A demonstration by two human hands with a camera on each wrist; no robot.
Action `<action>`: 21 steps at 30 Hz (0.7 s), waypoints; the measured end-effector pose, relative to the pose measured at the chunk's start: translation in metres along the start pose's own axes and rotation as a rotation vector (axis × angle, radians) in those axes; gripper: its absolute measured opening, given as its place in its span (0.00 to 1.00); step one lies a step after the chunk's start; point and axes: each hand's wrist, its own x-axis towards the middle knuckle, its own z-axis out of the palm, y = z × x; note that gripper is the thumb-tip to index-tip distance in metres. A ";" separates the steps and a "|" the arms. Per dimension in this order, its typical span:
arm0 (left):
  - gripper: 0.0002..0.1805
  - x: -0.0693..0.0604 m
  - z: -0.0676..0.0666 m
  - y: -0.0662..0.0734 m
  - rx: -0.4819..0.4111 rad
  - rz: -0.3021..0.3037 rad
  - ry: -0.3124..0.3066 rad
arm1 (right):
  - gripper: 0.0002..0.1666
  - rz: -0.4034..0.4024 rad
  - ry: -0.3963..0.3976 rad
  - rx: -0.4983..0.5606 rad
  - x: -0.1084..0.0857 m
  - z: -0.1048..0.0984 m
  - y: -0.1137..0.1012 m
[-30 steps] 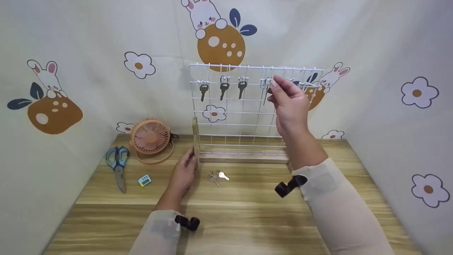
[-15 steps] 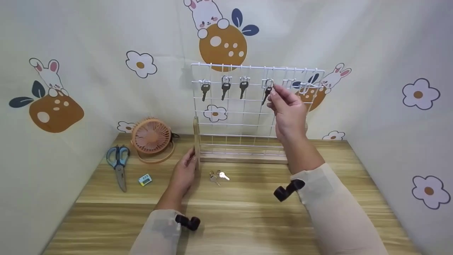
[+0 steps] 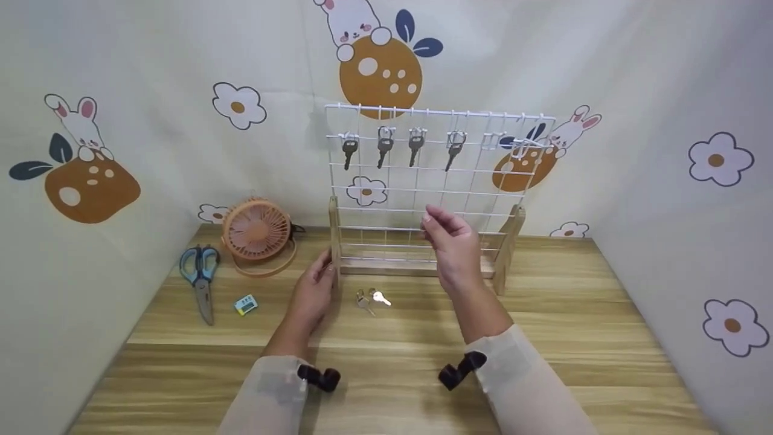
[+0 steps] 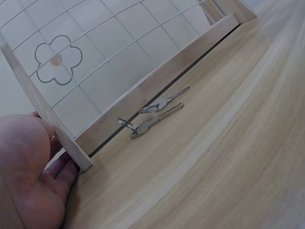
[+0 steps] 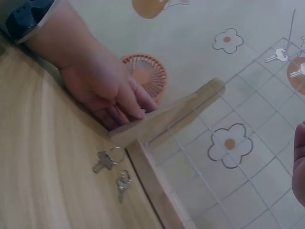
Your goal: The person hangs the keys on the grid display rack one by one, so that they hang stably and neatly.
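A white wire grid rack with a wooden base stands at the back of the table. Several keys hang by their rings from its upper hooks. My left hand grips the rack's left wooden post; in the left wrist view its fingers go behind that post. Two loose keys with rings, one shiny and one duller, lie on the table before the base. My right hand is in the air before the grid, fingers loosely bent, with nothing visible in it.
Left of the rack stands an orange fan. Scissors with blue-black handles and a small blue-white box lie further left. White hooks at the grid's upper right bear no keys. A printed cloth surrounds the table.
My right hand has let go of the key, which now hangs from a hook, and has moved down and left. The left hand stays on the post.
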 end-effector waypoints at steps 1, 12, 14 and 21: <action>0.28 0.000 0.000 0.000 0.005 0.003 0.002 | 0.09 0.015 -0.008 -0.001 -0.003 0.001 0.007; 0.28 0.001 0.000 0.001 0.013 -0.004 0.001 | 0.11 0.151 -0.097 -0.119 -0.021 0.007 0.077; 0.28 0.000 0.000 0.001 -0.006 -0.002 -0.005 | 0.16 0.167 -0.117 -0.180 -0.023 0.005 0.087; 0.28 0.001 0.001 0.000 -0.036 0.006 0.000 | 0.21 0.266 -0.234 -0.357 -0.030 -0.006 0.112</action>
